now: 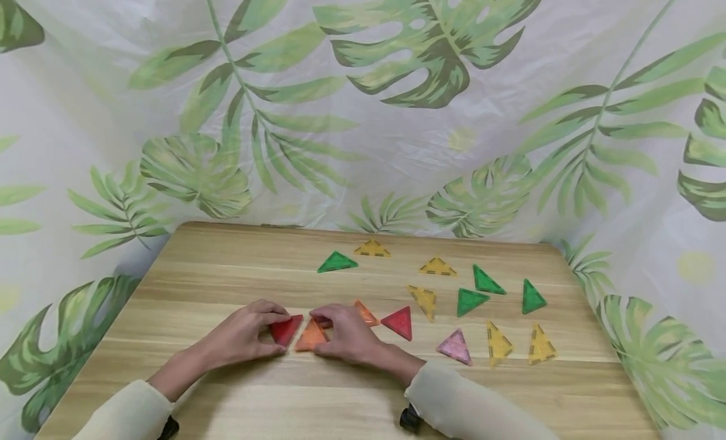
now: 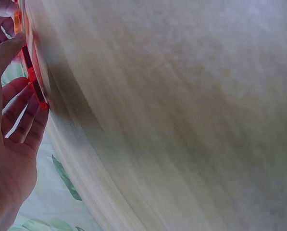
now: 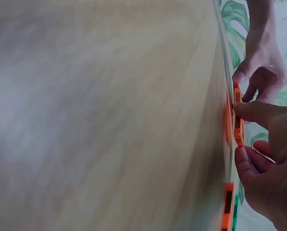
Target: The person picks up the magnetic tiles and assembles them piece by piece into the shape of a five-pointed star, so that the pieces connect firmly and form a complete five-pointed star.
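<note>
Between the thumb and fingers of my left hand [image 1: 249, 331] is a red triangular magnetic tile [image 1: 285, 330], left of the table's middle. My right hand [image 1: 351, 333] pinches an orange triangular tile [image 1: 311, 336] by its edges. The two tiles lie side by side with a narrow gap in the head view. In the left wrist view, fingertips touch the red tile's thin edge [image 2: 33, 79]. The right wrist view shows thumb and fingers on the orange tile [image 3: 238, 122]. Whether either tile is lifted off the wood, I cannot tell.
Right of my right hand lie another orange triangle [image 1: 366, 313], a red triangle [image 1: 399, 323] and a pink one [image 1: 456, 347]. Several green triangles [image 1: 471, 301] and yellow triangles [image 1: 498, 344] are scattered behind and to the right on the wooden table [image 1: 227, 263]. A leaf-patterned curtain [image 1: 386, 150] hangs behind.
</note>
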Available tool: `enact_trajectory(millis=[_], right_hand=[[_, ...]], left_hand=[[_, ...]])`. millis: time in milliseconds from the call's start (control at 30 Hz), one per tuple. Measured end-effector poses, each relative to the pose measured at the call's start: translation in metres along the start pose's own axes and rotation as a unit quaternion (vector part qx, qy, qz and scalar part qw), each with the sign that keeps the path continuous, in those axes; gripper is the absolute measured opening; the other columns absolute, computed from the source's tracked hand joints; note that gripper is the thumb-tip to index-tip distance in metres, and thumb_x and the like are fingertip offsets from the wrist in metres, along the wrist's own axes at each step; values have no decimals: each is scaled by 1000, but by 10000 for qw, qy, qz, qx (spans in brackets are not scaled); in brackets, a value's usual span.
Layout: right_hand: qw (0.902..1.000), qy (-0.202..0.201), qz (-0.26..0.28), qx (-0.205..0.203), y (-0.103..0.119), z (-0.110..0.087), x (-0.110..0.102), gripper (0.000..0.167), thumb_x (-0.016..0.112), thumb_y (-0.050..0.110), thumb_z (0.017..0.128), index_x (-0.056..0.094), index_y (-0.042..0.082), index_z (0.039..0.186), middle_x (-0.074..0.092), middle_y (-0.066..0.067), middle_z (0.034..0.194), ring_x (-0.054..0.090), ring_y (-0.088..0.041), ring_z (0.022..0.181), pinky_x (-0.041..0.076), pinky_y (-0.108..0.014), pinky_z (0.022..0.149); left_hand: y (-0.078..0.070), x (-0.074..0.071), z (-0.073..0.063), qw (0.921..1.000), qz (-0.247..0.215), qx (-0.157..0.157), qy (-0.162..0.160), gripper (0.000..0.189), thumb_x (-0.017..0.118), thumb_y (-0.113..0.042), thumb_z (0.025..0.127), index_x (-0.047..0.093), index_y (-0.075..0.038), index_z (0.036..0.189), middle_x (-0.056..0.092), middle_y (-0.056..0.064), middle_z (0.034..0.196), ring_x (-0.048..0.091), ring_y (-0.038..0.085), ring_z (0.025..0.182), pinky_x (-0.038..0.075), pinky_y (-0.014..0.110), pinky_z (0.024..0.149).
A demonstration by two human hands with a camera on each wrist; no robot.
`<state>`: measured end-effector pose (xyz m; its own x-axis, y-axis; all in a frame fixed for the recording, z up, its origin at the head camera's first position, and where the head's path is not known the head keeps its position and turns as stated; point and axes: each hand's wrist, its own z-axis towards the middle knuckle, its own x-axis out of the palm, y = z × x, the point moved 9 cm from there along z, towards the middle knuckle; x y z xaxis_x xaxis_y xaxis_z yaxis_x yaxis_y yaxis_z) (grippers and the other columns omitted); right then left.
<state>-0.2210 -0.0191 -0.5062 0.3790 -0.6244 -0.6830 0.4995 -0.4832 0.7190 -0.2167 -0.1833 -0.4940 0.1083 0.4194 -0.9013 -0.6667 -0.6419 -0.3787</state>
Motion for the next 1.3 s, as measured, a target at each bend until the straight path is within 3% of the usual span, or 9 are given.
enact_trajectory(millis=[500, 667, 900, 1067, 1300], right_hand=[[9998, -102, 118, 135, 4, 7, 12, 69, 91, 10, 84, 60, 0, 145, 70, -10, 135, 71, -9, 112, 55, -14, 92], [9992, -25, 265, 289, 2, 5, 9, 69, 91, 13, 84, 61, 1, 145, 69, -10, 137, 70, -10, 113, 55, -17, 93], [9994, -142, -141, 284, -4, 1, -18, 59, 92, 20, 84, 70, 3, 135, 74, -9, 126, 71, -16, 112, 57, -23, 95], [9984, -370, -381, 183, -14, -7, -45, 53, 92, 20, 83, 73, 2, 129, 74, -10, 125, 69, -26, 113, 57, -37, 98], [9934, -475, -983, 365, -36, -21, -63, 62, 94, 30, 81, 72, 4, 132, 70, -8, 127, 64, -26, 119, 55, -43, 102]], left_hand=[[-9, -2, 1, 9986, 178, 417, -283, 52, 98, -30, 73, 80, -2, 113, 73, 5, 117, 69, 19, 106, 63, 37, 84], [-8, 0, 2, 9990, 172, 379, -182, 52, 97, -30, 75, 79, -3, 116, 72, 5, 120, 68, 18, 108, 63, 37, 86], [-5, 4, 5, 9998, 84, 163, 85, 59, 95, -36, 79, 76, -5, 125, 69, 6, 129, 65, 22, 118, 61, 43, 94], [-5, 7, 8, 9998, 32, 43, 171, 67, 95, -44, 78, 75, -6, 129, 67, 5, 130, 63, 23, 119, 60, 46, 97], [-7, 7, 11, 9998, 19, 99, 165, 69, 97, -44, 75, 75, -6, 128, 66, 5, 126, 62, 20, 114, 61, 42, 92]])
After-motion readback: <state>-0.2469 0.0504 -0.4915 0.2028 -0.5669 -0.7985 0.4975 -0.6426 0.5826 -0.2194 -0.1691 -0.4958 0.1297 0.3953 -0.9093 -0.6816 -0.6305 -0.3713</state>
